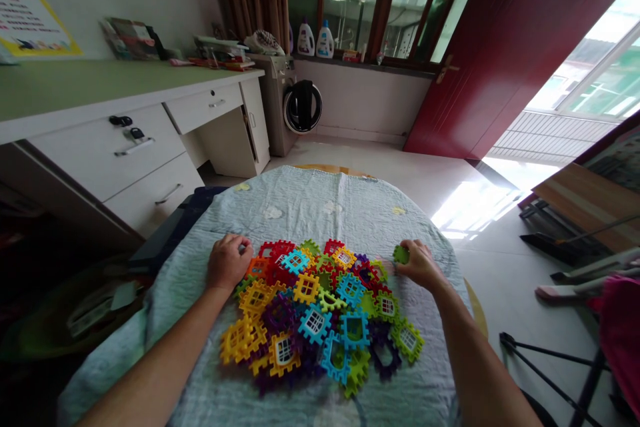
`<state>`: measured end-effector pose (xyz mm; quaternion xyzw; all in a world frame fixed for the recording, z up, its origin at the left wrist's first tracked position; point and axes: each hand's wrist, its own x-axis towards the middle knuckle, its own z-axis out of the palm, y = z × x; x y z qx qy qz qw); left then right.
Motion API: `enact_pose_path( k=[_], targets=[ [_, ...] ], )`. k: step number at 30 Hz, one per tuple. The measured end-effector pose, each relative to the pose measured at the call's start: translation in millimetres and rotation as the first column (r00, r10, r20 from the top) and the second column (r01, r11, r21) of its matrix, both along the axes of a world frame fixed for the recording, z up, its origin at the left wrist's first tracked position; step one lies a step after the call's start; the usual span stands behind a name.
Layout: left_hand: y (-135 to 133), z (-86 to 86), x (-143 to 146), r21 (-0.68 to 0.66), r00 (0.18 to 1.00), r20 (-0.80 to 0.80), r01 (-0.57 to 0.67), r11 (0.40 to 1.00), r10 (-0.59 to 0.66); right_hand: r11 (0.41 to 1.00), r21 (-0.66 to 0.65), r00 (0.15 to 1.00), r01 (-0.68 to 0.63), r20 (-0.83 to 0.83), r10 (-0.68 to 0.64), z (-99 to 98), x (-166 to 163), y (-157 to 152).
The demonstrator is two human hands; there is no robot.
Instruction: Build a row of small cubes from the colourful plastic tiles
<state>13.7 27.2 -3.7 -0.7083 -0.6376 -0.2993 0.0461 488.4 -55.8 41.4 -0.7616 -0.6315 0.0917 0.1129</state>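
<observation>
A heap of colourful plastic interlocking tiles (pixel 320 310) lies on a round table covered with a pale quilted cloth (pixel 310 207). My left hand (pixel 228 261) rests at the heap's left edge with its fingers curled into a loose fist; whether it holds anything is hidden. My right hand (pixel 419 264) sits at the heap's right edge, its fingers pinched on a small green tile (pixel 401 254).
A long white desk with drawers (pixel 130 140) stands to the left. A washing machine (pixel 295 103) is at the back under the window. A dark red door (pixel 505 53) stands open on the right. Black stand legs (pixel 545 360) cross the floor at the lower right.
</observation>
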Motion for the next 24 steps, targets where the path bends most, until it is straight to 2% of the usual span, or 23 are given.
enact_pose_path(
  k=[3, 10, 16, 24],
  targets=[
    [0, -0.1, 0, -0.011, 1.000, 0.002, 0.001, 1.000, -0.001, 0.999, -0.015, 0.999, 0.030, 0.037, -0.029, 6.9, 17, 24],
    [-1, 1.5, 1, -0.011, 1.000, 0.018, -0.008, 1.000, 0.009, 0.993, -0.103, 0.996, -0.054, 0.061, 0.060, 7.4, 52, 65],
    [-1, 1.2, 1, -0.019, 1.000, 0.019, -0.013, 1.000, 0.014, 0.987, -0.135, 0.995, -0.081, 0.051, 0.089, 0.4, 57, 69],
    [-2, 4.4, 3, -0.011, 0.999, 0.030, -0.012, 1.000, 0.013, 0.981, -0.168, 0.994, -0.094, 0.043, 0.102, 5.7, 58, 70]
  ],
)
